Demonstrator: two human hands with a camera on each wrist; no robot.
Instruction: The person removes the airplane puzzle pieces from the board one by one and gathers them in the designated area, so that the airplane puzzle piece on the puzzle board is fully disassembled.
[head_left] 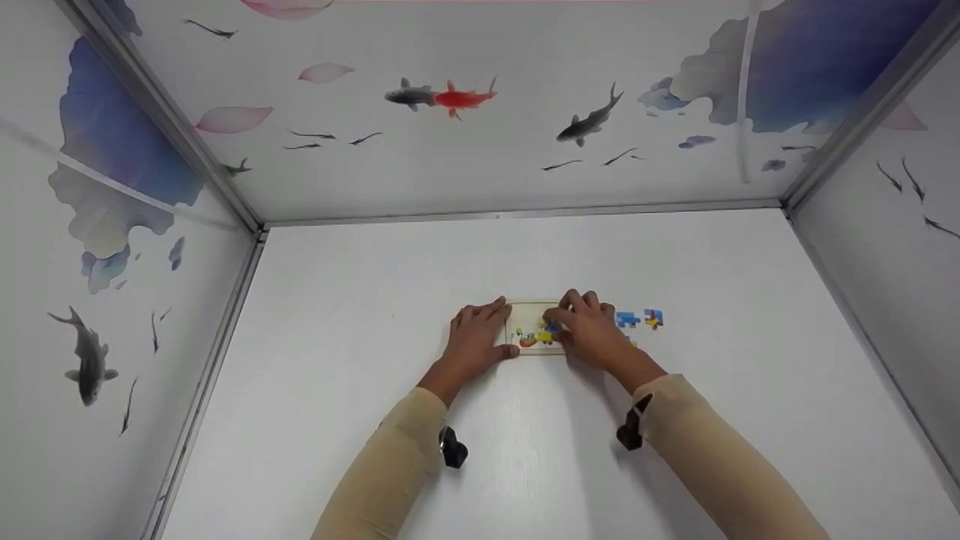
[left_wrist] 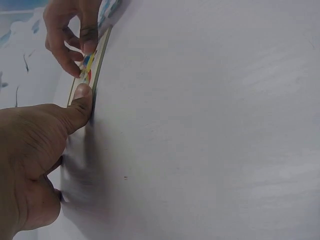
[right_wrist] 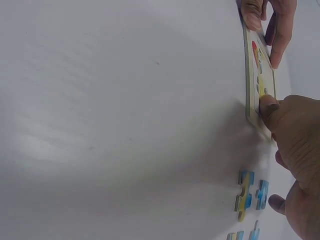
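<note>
Lying in tray (head_left: pixel 528 316) (part-filled): puzzle pieces (head_left: pixel 528 340)

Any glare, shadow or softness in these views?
Head view: detail on the loose puzzle pieces is soft, and faint shadows fall on the white table. Left wrist: dark shadow beside the left hand, pale glare at frame right. Right wrist: pale glare at frame left, broad shadow near the puzzle board.

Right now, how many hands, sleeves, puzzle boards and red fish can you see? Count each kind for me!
Hands: 2, the left hand and the right hand
Sleeves: 2, the left sleeve and the right sleeve
Puzzle boards: 1, the puzzle board
Red fish: 1
Total: 6
</note>
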